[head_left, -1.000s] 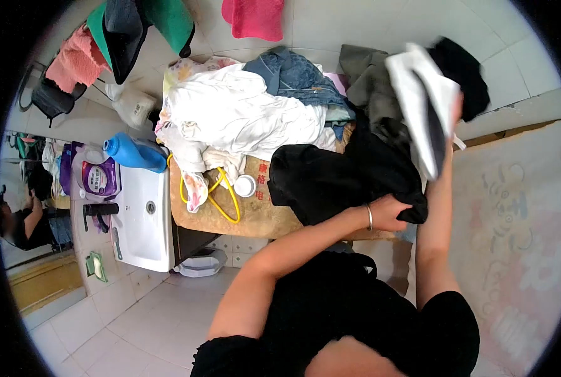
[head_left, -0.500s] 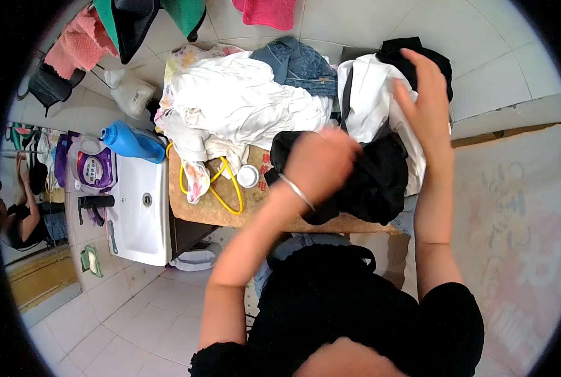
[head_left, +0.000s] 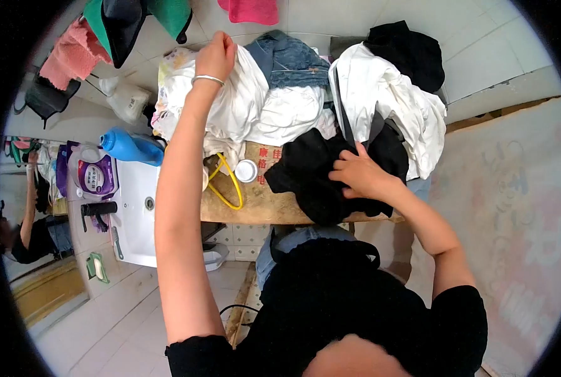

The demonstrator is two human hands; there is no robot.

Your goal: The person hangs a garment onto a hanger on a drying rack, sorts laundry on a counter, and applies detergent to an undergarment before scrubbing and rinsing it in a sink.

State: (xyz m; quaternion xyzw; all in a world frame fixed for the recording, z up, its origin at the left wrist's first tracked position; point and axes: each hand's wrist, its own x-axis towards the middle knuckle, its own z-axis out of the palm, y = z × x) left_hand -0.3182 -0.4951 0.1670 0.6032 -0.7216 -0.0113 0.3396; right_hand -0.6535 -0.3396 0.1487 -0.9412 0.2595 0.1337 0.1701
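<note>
At the upper left of the table, my left hand point(head_left: 216, 55), with a silver bangle at the wrist, is closed on a white garment point(head_left: 239, 94) and pulls its cloth up into folds. My right hand point(head_left: 363, 176) lies on a bunched black garment point(head_left: 315, 166) near the table's front edge, its fingers apart and touching the cloth. Right behind that hand is a white shirt-like garment point(head_left: 381, 88) with a dark strip. Folded blue denim point(head_left: 293, 60) lies between the white piles. A second black cloth point(head_left: 409, 56) sits at the back right.
A white sink point(head_left: 136, 213) with a black tap point(head_left: 98, 207) adjoins the table point(head_left: 255, 207) on the left. Beside it stand a blue bottle point(head_left: 129, 146) and a purple-labelled detergent container point(head_left: 95, 176). A yellow cord point(head_left: 235, 188) and round white lid point(head_left: 246, 170) lie on the table.
My left hand has gone from the black garment to the white garment at the upper left and taken hold. My right hand has come down from the back right onto the black garment.
</note>
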